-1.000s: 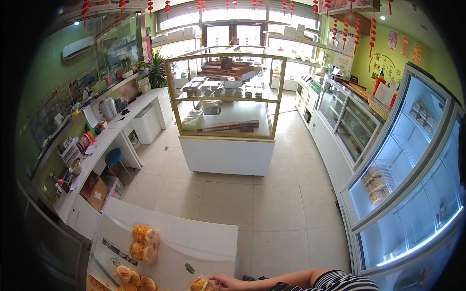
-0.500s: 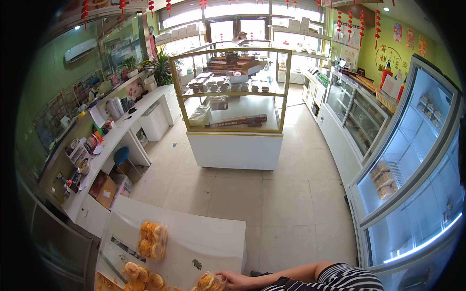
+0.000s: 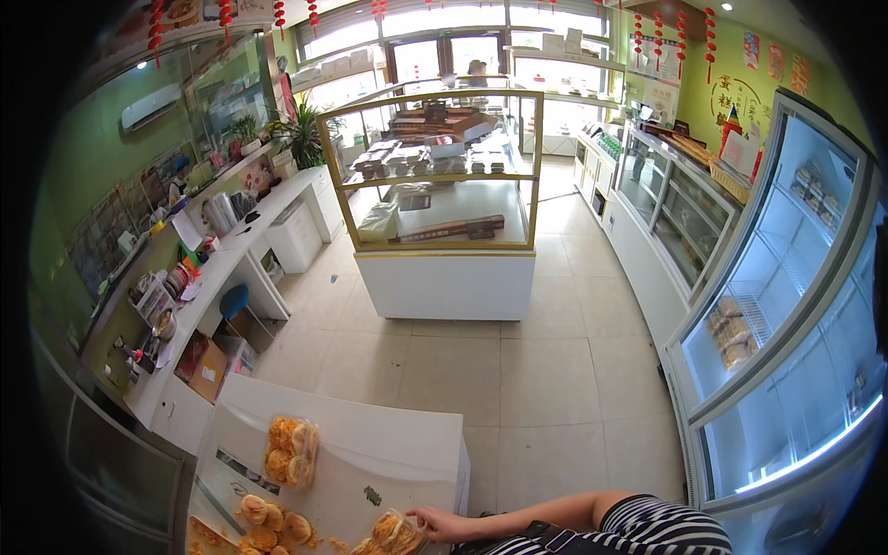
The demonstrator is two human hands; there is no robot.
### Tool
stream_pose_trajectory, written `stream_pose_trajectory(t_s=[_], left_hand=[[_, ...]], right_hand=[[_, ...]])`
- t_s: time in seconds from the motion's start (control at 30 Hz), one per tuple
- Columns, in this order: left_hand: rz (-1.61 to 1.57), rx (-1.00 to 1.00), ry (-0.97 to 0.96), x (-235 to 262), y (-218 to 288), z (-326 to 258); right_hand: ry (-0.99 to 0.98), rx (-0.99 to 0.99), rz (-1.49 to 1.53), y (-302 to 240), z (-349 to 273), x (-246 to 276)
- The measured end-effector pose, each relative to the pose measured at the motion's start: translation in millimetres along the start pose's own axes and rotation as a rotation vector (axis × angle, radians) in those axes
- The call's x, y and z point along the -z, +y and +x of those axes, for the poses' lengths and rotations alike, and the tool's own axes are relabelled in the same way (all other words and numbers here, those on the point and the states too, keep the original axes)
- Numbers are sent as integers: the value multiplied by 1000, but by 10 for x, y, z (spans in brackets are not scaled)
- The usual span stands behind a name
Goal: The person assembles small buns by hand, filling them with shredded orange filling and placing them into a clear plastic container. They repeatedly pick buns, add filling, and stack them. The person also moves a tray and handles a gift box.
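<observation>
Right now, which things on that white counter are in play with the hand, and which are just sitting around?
In play:
- right hand, fingers on the clear pack of pastries
- white counter under it

Lying about:
- second clear pack of pastries, further up the counter
- loose pastries near the lower edge
- glass display case across the floor
- blue stool by the side counter

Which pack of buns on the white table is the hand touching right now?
The clear pack of buns at the table's near edge, under the right hand. The other bagged pack lies farther up the white table, untouched.
</observation>
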State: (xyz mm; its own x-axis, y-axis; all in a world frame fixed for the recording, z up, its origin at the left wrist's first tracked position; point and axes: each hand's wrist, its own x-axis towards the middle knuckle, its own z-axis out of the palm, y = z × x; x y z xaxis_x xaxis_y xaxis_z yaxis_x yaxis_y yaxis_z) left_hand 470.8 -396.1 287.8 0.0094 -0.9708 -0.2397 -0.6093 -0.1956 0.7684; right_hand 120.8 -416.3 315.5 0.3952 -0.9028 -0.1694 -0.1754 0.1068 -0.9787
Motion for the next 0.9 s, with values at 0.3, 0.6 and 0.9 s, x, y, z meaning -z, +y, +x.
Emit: stream_pose_trajectory(t_s=[0.3,0.6,0.9], left_hand=[[14,-110,-23,67,-218,100],[-4,-85,82,101,186,92],[-135,147,14,164,-52,284]], right_hand=[[33,9,-46,32,24,-27],[44,29,-42,55,33,-49],[7,-30,-105,24,-8,-25]])
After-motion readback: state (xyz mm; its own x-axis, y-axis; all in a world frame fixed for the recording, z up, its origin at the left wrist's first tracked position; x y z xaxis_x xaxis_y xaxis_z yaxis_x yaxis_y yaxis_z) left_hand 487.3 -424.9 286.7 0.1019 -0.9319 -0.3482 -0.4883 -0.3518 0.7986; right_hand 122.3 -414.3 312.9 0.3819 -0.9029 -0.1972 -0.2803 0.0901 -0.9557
